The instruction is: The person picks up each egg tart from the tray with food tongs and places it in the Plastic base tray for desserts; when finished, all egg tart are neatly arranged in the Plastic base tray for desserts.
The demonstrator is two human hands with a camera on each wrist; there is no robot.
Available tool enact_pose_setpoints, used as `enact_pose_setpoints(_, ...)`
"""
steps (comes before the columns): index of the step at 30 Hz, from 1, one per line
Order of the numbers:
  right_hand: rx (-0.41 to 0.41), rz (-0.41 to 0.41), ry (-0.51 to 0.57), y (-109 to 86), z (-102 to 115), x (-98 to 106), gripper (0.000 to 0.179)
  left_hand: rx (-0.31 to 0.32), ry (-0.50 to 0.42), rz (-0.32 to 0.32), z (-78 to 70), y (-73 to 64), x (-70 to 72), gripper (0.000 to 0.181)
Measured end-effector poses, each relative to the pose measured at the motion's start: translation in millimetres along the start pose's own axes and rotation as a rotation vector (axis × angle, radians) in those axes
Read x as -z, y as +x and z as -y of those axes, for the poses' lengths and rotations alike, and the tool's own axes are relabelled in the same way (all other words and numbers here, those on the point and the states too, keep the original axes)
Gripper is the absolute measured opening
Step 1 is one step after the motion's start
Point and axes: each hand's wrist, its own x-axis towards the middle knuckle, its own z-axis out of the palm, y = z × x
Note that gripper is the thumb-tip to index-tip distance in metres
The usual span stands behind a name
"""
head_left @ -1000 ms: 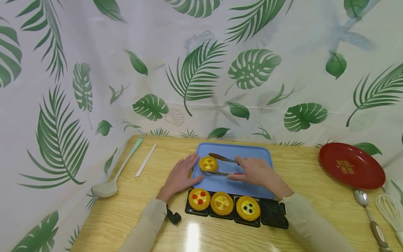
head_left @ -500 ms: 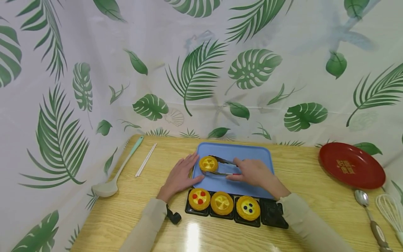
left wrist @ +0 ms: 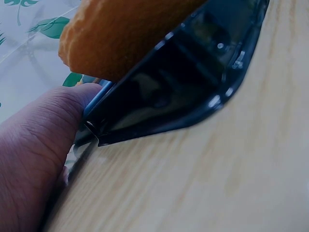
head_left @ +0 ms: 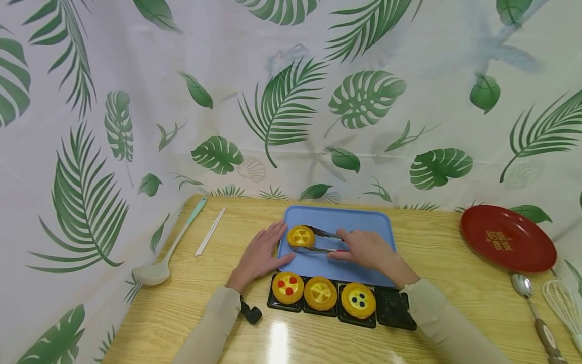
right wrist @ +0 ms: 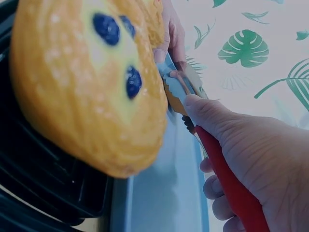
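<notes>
My right hand [head_left: 366, 247] grips a pair of tongs [right wrist: 229, 181] with red on the handle. The tongs' tips lie on either side of an egg tart [head_left: 300, 236] with yellow wedge-shaped topping, at the left end of a blue tray [head_left: 354, 217]. At the tray's left edge rests my left hand [head_left: 261, 253], fingers extended and thumb over the near corner. In front of the tray runs a row of black square holders. Three carry tarts: one with red dots [head_left: 288, 288], one with yellow wedges [head_left: 320, 293], one with dark berries [head_left: 358, 300]. The rightmost black holder [head_left: 393, 308] has no tart.
A ladle [head_left: 156, 270] and white chopsticks [head_left: 210, 231] lie to the left. On the right are a red oval plate [head_left: 509, 240], a metal spoon [head_left: 523, 285] and a whisk [head_left: 564, 303]. A leaf-print curtain [head_left: 291, 177] borders the table behind and at left.
My right hand has drawn its fingers slightly together, and the tongs' far arm has closed in against the tart. My left hand and the tray have stayed put.
</notes>
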Motion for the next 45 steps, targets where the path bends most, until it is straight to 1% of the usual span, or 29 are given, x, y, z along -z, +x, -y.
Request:
enact_pose_setpoints(7,0.019,-0.018,-0.005,-4.1,-1,3,0.055,-0.002,-0.005,0.005,0.3,0.5,-1.0,0.096)
enact_pose_setpoints(11,0.020,-0.021,-0.002,-5.9,-1,5,0.055,-0.001,-0.004,-0.005,0.4,0.5,-0.9,0.095)
enact_pose_setpoints(17,0.011,-0.027,0.011,-6.8,-1,8,0.056,0.004,-0.005,0.000,0.5,0.2,-0.9,0.096)
enact_pose_setpoints(21,-0.006,-0.027,0.019,-10.3,-3,12,0.055,0.001,-0.007,-0.004,0.3,0.5,-1.1,0.095)
enact_pose_setpoints(26,-0.004,-0.040,0.030,-15.9,-3,21,0.052,-0.007,-0.016,-0.018,0.4,0.9,-1.1,0.095)
enact_pose_setpoints(35,0.007,-0.087,0.035,-30.6,-1,31,0.048,0.009,-0.011,-0.004,1.3,1.8,-2.0,0.095)
enact_pose_setpoints(45,0.001,-0.110,0.019,-53.2,0,44,0.044,-0.006,-0.018,-0.021,0.4,0.9,-1.7,0.094)
